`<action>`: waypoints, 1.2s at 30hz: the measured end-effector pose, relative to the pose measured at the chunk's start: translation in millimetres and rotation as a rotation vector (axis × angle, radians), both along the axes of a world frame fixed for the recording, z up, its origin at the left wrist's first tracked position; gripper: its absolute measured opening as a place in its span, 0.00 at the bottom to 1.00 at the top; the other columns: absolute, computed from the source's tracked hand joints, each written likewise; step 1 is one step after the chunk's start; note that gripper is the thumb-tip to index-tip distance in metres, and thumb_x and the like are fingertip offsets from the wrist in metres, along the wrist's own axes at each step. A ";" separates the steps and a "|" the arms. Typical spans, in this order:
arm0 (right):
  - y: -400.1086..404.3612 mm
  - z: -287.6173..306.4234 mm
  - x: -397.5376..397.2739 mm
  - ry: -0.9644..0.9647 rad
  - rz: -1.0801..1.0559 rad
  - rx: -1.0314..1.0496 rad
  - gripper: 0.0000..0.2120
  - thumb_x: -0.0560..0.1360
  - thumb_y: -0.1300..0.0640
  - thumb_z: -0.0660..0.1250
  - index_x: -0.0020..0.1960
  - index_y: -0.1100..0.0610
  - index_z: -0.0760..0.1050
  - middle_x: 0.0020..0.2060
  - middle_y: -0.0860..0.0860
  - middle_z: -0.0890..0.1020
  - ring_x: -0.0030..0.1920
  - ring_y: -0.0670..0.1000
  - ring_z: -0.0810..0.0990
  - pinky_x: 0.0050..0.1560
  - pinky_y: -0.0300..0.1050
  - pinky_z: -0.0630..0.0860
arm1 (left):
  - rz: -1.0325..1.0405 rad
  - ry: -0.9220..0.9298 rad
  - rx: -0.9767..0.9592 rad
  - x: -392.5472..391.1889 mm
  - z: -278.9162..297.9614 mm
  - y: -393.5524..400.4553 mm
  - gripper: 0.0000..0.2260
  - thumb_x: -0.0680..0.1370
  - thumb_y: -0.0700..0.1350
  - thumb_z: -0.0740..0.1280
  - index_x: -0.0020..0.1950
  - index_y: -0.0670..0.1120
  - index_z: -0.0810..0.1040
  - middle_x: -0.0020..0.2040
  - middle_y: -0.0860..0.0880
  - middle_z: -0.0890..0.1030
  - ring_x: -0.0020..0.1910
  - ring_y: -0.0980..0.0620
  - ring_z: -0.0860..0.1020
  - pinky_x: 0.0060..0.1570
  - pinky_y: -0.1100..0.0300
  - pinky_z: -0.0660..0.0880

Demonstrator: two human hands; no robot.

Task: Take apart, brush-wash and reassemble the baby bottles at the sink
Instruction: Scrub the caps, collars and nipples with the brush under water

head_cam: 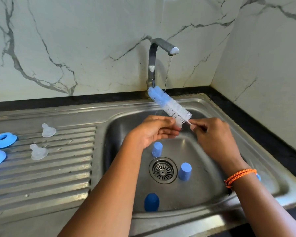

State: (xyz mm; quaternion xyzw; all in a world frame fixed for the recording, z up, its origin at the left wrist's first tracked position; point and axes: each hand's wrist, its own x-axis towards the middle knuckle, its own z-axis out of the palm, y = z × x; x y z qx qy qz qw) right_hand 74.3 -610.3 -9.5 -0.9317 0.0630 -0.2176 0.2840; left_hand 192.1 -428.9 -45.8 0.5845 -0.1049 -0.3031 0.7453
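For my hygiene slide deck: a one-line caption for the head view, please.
Right hand pinches a bottle brush under the running tap, left hand touching its bristles.

Single head-worn view, close, angled down and forward over sink point(229, 117)

— Where are you standing?
— You're in a home kitchen: a steel sink point(272, 139) with ribbed drainboard point(46, 168), a running tap point(154, 62), marble-look wall tiles point(75, 40), baby-bottle teats point(48, 130) drying beside you.
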 end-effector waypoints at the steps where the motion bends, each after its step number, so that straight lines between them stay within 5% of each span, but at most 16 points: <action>1: -3.0 2.8 -0.9 -0.016 -0.009 0.022 0.10 0.80 0.54 0.71 0.57 0.44 0.87 0.47 0.46 0.89 0.48 0.51 0.85 0.49 0.53 0.82 | 0.052 -0.003 -0.013 0.7 0.3 -0.4 0.12 0.81 0.39 0.71 0.62 0.34 0.81 0.53 0.36 0.86 0.47 0.43 0.87 0.50 0.52 0.85; 5: -22.8 11.4 -7.7 -0.051 -0.032 0.065 0.07 0.79 0.54 0.74 0.53 0.45 0.88 0.37 0.36 0.86 0.37 0.34 0.80 0.38 0.36 0.73 | 0.461 0.063 -0.173 10.7 1.4 4.2 0.06 0.83 0.39 0.69 0.59 0.41 0.83 0.50 0.40 0.88 0.46 0.46 0.87 0.49 0.54 0.85; 9: -35.5 14.5 -12.2 0.017 -0.020 0.118 0.07 0.78 0.56 0.75 0.52 0.46 0.89 0.26 0.29 0.77 0.35 0.32 0.77 0.33 0.28 0.68 | 0.657 0.139 -0.288 20.8 1.0 14.7 0.06 0.84 0.40 0.68 0.58 0.45 0.83 0.48 0.43 0.87 0.46 0.47 0.87 0.49 0.56 0.85; 21: -33.3 14.1 -16.1 0.025 -0.125 0.096 0.07 0.76 0.53 0.77 0.51 0.43 0.88 0.33 0.40 0.81 0.42 0.52 0.80 0.41 0.46 0.72 | 0.607 0.025 -0.043 19.1 0.3 11.1 0.05 0.83 0.39 0.69 0.57 0.40 0.83 0.44 0.42 0.87 0.36 0.50 0.85 0.43 0.58 0.85; 27: -37.3 15.2 -15.4 0.131 -0.034 0.140 0.06 0.76 0.56 0.77 0.47 0.44 0.89 0.25 0.34 0.78 0.33 0.38 0.77 0.35 0.40 0.67 | 0.666 -0.019 0.020 19.6 -2.5 9.6 0.04 0.83 0.40 0.69 0.54 0.41 0.83 0.47 0.40 0.85 0.41 0.46 0.85 0.52 0.54 0.84; 30: -41.7 16.4 -16.8 0.135 -0.006 0.210 0.07 0.76 0.56 0.77 0.46 0.44 0.89 0.25 0.38 0.79 0.30 0.39 0.75 0.35 0.42 0.67 | 0.668 -0.061 0.009 20.1 -4.6 6.6 0.06 0.84 0.38 0.67 0.56 0.45 0.83 0.51 0.43 0.87 0.47 0.46 0.87 0.51 0.57 0.84; 33: -40.2 15.8 -16.6 0.138 -0.001 0.235 0.06 0.76 0.57 0.77 0.46 0.45 0.89 0.26 0.37 0.80 0.33 0.36 0.77 0.37 0.41 0.68 | 0.692 -0.114 0.006 21.6 -6.0 5.3 0.07 0.83 0.35 0.68 0.58 0.43 0.83 0.51 0.44 0.87 0.43 0.49 0.86 0.45 0.61 0.83; 36: -37.5 13.5 -15.0 0.176 0.008 0.269 0.06 0.76 0.58 0.76 0.46 0.47 0.89 0.27 0.36 0.81 0.33 0.33 0.77 0.38 0.39 0.68 | 0.760 -0.148 0.008 22.2 -7.1 3.6 0.08 0.79 0.30 0.70 0.53 0.42 0.83 0.48 0.43 0.86 0.43 0.48 0.85 0.53 0.55 0.82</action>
